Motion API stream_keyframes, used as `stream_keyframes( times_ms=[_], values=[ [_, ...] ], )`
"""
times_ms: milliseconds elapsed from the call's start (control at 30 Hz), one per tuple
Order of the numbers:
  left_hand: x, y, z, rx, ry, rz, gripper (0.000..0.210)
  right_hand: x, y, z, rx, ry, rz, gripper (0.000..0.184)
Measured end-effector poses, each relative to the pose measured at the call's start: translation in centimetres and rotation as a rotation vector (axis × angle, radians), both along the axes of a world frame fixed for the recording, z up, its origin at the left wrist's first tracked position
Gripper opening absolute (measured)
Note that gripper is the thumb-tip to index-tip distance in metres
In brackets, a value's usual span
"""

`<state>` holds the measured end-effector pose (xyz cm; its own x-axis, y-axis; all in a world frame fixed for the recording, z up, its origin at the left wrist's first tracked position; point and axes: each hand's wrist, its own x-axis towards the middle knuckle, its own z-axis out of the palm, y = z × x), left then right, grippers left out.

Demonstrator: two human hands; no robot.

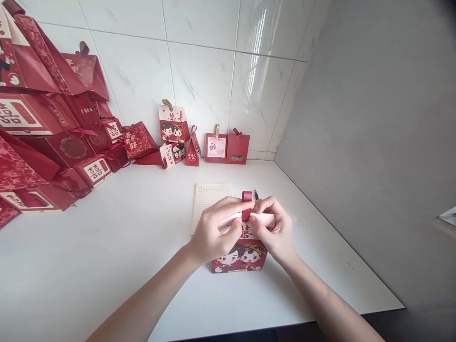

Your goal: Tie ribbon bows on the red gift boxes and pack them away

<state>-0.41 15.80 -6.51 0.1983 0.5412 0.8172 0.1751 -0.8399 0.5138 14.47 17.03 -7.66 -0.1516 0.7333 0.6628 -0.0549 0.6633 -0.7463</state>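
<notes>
A red and cream gift box (239, 259) with two cartoon figures on its front stands upright on the white table. A red ribbon loop (247, 197) sticks up from the middle of its top edge. My left hand (221, 228) pinches the top edge left of the ribbon, thumb in front and fingers behind. On the other side of the ribbon, my right hand (274, 225) grips the same edge between thumb and bent fingers. Both hands cover parts of the box's upper front.
Behind my hands lie a lined notepad (210, 195) with writing and a black pen (256, 194). Several red boxes (67, 147) are piled at the left. Small gift boxes (215, 148) stand along the tiled wall (199, 71). A grey wall (374, 142) borders the table's right side.
</notes>
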Motion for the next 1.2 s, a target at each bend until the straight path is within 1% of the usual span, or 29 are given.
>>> stream_keyframes(
  times_ms=[267,433,700,967,1067,1200],
  values=[
    [-0.17,-0.22,0.12,-0.053,-0.004,-0.019,0.04,0.11,-0.01,-0.09,-0.015,0.002,0.015,0.011],
    [-0.18,-0.14,0.08,-0.027,-0.005,-0.037,0.042,0.15,-0.07,-0.03,-0.02,-0.013,0.026,0.01],
    [-0.07,-0.05,0.05,-0.036,-0.012,-0.011,0.035,0.12,-0.08,-0.09,0.002,-0.022,0.0,0.009],
    [-0.09,-0.1,-0.03,-0.043,-0.019,-0.02,0.038,0.11,-0.11,-0.04,-0.008,-0.023,0.016,0.01],
    [-0.11,-0.09,0.04,-0.048,-0.018,-0.024,0.041,0.08,-0.09,-0.03,0.02,-0.035,-0.015,0.01],
    [-0.16,-0.1,0.08,-0.049,-0.003,-0.017,0.041,0.11,-0.1,-0.11,-0.001,-0.033,-0.027,0.011]
  ],
)
